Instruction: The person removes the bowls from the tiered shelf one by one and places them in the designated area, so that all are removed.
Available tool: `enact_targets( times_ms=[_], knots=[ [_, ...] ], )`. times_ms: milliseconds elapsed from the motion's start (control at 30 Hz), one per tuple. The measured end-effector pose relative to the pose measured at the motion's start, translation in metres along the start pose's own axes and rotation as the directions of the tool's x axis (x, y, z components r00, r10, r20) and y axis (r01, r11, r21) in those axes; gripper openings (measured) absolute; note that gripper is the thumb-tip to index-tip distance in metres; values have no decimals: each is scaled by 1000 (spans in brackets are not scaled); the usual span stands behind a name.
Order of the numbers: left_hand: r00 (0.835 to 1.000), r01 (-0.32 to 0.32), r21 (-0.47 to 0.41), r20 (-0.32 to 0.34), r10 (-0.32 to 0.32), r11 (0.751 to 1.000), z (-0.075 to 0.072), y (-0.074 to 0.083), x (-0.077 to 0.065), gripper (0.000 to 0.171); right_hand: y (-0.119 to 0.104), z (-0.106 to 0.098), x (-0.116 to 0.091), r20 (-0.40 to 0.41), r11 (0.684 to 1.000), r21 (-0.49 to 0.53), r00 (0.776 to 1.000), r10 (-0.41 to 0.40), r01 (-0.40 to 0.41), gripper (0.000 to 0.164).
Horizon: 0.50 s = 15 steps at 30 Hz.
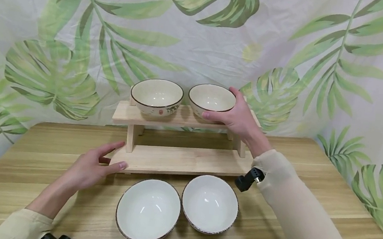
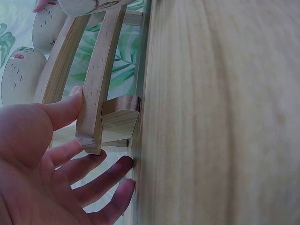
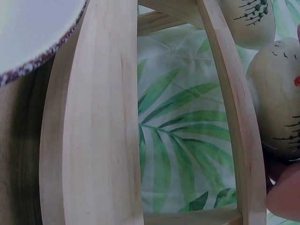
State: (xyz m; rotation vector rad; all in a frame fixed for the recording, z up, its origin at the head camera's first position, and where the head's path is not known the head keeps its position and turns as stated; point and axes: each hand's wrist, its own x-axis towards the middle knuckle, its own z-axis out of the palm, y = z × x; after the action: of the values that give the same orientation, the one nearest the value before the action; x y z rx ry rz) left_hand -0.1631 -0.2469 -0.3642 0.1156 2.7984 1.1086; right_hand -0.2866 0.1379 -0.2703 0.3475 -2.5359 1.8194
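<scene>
On the upper tier of a two-tier wooden shelf (image 1: 186, 160) sit two cream bowls with dark rims and painted sides. My right hand (image 1: 240, 115) grips the right-hand bowl (image 1: 213, 94), thumb at its front and fingers at the rim's far right. Beside it is the other bowl (image 1: 156, 95), with a small gap between them. My left hand (image 1: 90, 167) holds the left end of the lower board (image 2: 96, 93) between thumb and forefinger, its other fingers spread below. In the right wrist view, part of a finger (image 3: 286, 192) shows under the painted bowl (image 3: 276, 103).
Two white bowls with speckled dark rims, one on the left (image 1: 148, 212) and one on the right (image 1: 209, 205), stand side by side on the wooden table (image 1: 313, 182) before the shelf. A leaf-patterned cloth (image 1: 214, 54) hangs behind the table.
</scene>
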Motion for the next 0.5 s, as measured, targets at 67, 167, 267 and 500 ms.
enact_targets(
  times_ms=[67,167,267,500],
  knots=[
    [1000,-2,1,-3,2,1000,0,0,0,85,0,1,0,-10,1000,2,1000,-8,8,126],
    [1000,-4,2,-5,4,1000,-1,1,0,85,0,2,0,-34,1000,-25,999,-18,17,124],
    [1000,-7,-1,-7,7,1000,-1,2,0,86,2,3,0,-55,999,-38,998,-25,23,121],
    [1000,-12,-12,-2,12,1000,0,1,-1,85,5,8,-4,-95,995,-97,994,-44,35,119]
  ],
)
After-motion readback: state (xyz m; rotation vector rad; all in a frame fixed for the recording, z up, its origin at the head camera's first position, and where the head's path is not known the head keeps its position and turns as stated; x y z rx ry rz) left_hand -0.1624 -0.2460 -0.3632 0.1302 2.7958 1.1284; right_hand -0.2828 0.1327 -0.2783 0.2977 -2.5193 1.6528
